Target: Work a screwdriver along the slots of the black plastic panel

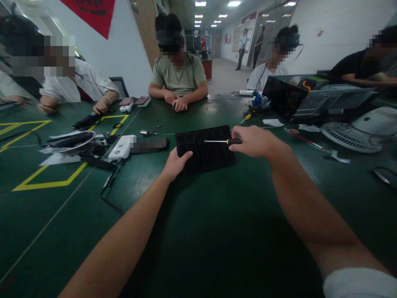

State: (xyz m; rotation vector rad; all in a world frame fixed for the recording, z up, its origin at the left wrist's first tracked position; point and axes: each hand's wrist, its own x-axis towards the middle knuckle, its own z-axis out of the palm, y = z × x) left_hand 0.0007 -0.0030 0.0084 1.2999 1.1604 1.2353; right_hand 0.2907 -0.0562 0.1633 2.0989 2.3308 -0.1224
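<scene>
Over the green table (65, 231), the right hand (256, 140) gripped a screwdriver (221, 142) aimed frame-left across the central black panel (203, 159), contact unclear; the left hand (176, 164) clamped the panel's edge.

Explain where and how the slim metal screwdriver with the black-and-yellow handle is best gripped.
Probably grip the screwdriver by its handle, coming from the right: that thicker end lies on the right, where the right hand holds it, while the thin metal shaft points left across the flat, black, rectangular item.
</scene>
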